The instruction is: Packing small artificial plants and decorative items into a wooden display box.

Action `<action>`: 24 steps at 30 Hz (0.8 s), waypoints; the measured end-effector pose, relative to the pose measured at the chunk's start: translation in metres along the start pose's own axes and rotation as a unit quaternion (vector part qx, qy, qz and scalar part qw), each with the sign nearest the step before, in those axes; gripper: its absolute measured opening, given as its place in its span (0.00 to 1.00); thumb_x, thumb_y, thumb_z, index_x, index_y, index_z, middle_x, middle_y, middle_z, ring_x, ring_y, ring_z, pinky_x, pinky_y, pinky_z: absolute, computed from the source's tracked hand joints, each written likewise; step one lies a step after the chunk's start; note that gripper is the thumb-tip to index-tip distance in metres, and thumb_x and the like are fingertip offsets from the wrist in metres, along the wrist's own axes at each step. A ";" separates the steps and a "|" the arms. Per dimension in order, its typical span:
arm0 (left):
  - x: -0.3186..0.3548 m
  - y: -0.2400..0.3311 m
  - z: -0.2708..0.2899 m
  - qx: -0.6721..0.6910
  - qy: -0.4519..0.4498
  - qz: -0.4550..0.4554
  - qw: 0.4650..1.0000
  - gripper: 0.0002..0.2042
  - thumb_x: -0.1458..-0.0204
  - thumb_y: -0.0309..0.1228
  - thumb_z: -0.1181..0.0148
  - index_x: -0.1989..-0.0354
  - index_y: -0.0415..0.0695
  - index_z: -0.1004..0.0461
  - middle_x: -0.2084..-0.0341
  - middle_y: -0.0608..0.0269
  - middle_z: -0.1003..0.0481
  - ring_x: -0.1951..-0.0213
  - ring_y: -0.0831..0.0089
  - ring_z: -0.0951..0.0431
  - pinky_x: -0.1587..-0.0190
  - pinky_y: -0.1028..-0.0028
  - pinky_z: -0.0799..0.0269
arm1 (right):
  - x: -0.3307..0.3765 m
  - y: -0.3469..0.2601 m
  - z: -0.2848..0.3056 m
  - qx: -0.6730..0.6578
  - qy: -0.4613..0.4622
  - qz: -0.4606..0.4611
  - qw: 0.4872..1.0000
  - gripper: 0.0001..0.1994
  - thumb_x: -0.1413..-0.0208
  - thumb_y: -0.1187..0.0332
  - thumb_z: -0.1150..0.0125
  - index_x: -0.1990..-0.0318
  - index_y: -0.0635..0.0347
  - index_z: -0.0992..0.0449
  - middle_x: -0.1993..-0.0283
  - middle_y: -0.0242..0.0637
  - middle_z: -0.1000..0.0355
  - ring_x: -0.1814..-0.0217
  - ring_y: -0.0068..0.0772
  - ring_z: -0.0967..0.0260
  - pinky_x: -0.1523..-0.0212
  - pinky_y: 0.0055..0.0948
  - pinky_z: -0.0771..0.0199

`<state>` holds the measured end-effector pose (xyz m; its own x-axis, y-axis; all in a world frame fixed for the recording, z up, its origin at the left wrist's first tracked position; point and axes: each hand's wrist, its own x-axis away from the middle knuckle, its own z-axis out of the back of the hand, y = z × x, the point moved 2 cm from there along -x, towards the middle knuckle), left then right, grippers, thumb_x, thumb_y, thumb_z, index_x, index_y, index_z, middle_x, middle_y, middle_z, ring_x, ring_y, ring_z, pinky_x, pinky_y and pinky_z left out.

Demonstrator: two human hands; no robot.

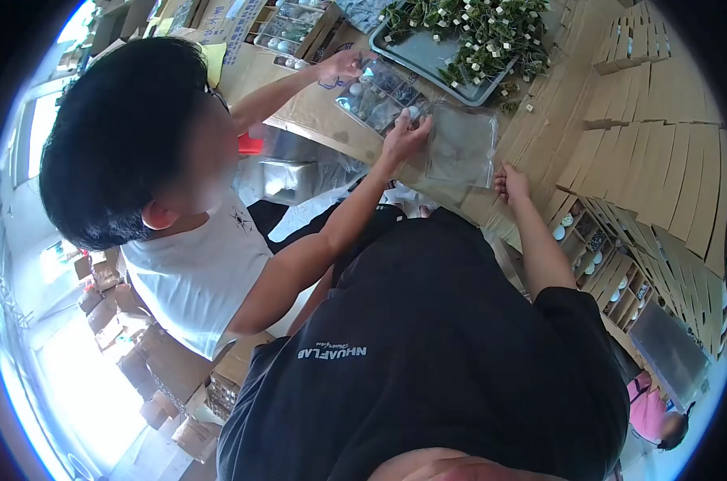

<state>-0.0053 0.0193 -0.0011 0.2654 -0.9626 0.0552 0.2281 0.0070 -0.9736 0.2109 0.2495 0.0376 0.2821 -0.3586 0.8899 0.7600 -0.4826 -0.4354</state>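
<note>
My right hand (513,184) is closed, its fingers curled beside the right edge of a clear flat plastic bag (462,148) over the cardboard-covered table. Whether the fingertips pinch the bag's edge or something small, I cannot make out. A co-worker's arm crosses in front of my left side, and my left hand does not show. That co-worker's two hands (406,138) hold a clear-covered compartment box (377,94). Whitish balls and darker pieces sit in its compartments. The near hand has a pale ball at its fingertips, close to the bag.
A grey tray (407,58) heaped with green sprigs bearing small pale cubes stands at the far side. More compartment boxes (293,30) lie at far left. Slotted cardboard (660,172) and filled wooden racks (604,256) are at right. The co-worker in white (191,276) leans close on my left.
</note>
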 end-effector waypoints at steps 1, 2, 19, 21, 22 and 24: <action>-0.001 -0.003 0.000 -0.048 -0.008 -0.026 0.998 0.36 0.48 0.51 0.40 0.36 0.46 0.45 0.50 0.60 0.33 0.60 0.64 0.27 0.55 0.70 0.28 | 0.001 -0.001 -0.001 -0.003 -0.006 0.004 1.000 0.23 0.41 0.45 0.49 0.73 0.55 0.24 0.80 0.24 0.29 0.84 0.19 0.35 0.82 0.23 0.41; -0.002 -0.005 -0.001 -0.095 -0.016 -0.052 0.994 0.34 0.47 0.50 0.41 0.37 0.45 0.43 0.52 0.60 0.31 0.60 0.65 0.27 0.56 0.72 0.28 | 0.001 -0.002 -0.002 -0.007 -0.012 0.007 1.000 0.22 0.41 0.45 0.49 0.74 0.55 0.24 0.81 0.24 0.29 0.84 0.19 0.35 0.82 0.23 0.41; 0.010 -0.051 0.014 0.283 0.053 -0.056 0.956 0.21 0.40 0.41 0.51 0.42 0.45 0.36 0.47 0.58 0.33 0.39 0.67 0.40 0.40 0.66 0.36 | 0.001 0.000 -0.002 -0.006 0.006 0.006 1.000 0.23 0.42 0.45 0.48 0.75 0.55 0.25 0.81 0.25 0.30 0.85 0.20 0.35 0.85 0.22 0.42; 0.021 -0.051 0.010 0.285 0.043 -0.026 0.957 0.18 0.39 0.38 0.52 0.44 0.44 0.33 0.45 0.60 0.35 0.37 0.69 0.44 0.37 0.65 0.38 | 0.002 0.001 -0.004 -0.003 0.005 0.007 1.000 0.23 0.42 0.45 0.48 0.75 0.55 0.25 0.81 0.25 0.30 0.85 0.21 0.35 0.85 0.22 0.42; 0.026 -0.051 0.009 0.265 0.074 -0.010 0.961 0.17 0.41 0.36 0.51 0.45 0.44 0.32 0.44 0.60 0.36 0.37 0.69 0.44 0.38 0.63 0.38 | 0.003 0.002 -0.003 -0.001 0.006 0.009 1.000 0.23 0.42 0.45 0.48 0.75 0.55 0.25 0.81 0.25 0.30 0.85 0.20 0.35 0.85 0.22 0.42; 0.026 -0.053 0.009 0.246 0.114 0.004 0.963 0.16 0.42 0.34 0.50 0.47 0.43 0.31 0.44 0.61 0.36 0.37 0.69 0.44 0.38 0.61 0.38 | 0.005 0.002 0.002 -0.007 0.014 0.010 1.000 0.23 0.42 0.45 0.48 0.75 0.55 0.25 0.81 0.25 0.30 0.85 0.20 0.35 0.85 0.22 0.43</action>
<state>-0.0016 -0.0039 0.0539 0.0692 -0.9960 -0.0557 0.6580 0.0875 -0.7479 0.2156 0.2484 0.0413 0.2807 -0.3898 0.8771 0.7465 -0.4857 -0.4548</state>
